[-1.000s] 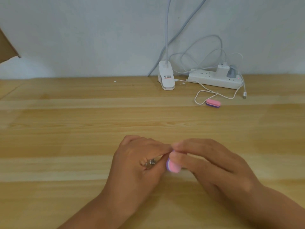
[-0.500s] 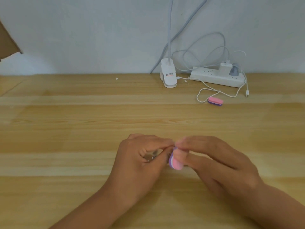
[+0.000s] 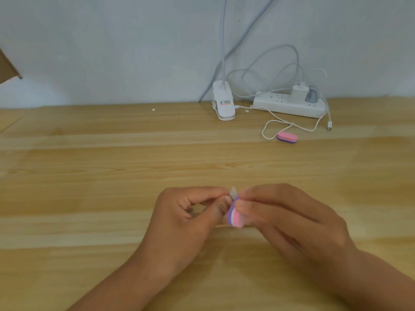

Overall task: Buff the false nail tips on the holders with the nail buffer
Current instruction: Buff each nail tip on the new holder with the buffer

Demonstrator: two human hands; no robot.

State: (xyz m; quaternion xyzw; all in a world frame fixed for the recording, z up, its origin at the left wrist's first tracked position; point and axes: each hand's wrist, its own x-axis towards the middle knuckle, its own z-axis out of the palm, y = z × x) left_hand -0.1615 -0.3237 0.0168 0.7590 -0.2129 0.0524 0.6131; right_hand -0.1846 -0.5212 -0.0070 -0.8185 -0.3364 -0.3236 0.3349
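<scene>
**Two hands, one nail tip, one buffer**

Two bare hands meet above the wooden desk (image 3: 89,167), well in front of the white power strip (image 3: 289,105) that lies along the wall at the desk's far edge, and slightly to that strip's left. The left hand (image 3: 179,223) has its thumb and forefinger curled together, pinching the base of a pale, translucent false nail tip (image 3: 233,191). The tip stands up just past the fingertips, and the other fingers are folded toward the palm. Any holder under the tip is hidden in the grip or too blurred to tell.

The right hand (image 3: 292,223) pinches a small nail buffer (image 3: 235,217) between thumb and fingers, with its pink, white and purple layers showing edge-on. The buffer's upper end is at the tip, but motion blur hides whether the two touch.

A second buffer (image 3: 287,137), pink on top and purple beneath, lies flat on the desk just in front of the power strip, beside a loop of thin white cable (image 3: 263,132). A white charger (image 3: 298,92) and a grey plug (image 3: 311,95) sit in the strip's right end. Just left of the strip stands a white lamp clip (image 3: 223,104) with a printed label, its neck rising out of view. Far to the strip's left, at the frame's edge, a corner of brown cardboard (image 3: 6,66) shows against the pale wall.
</scene>
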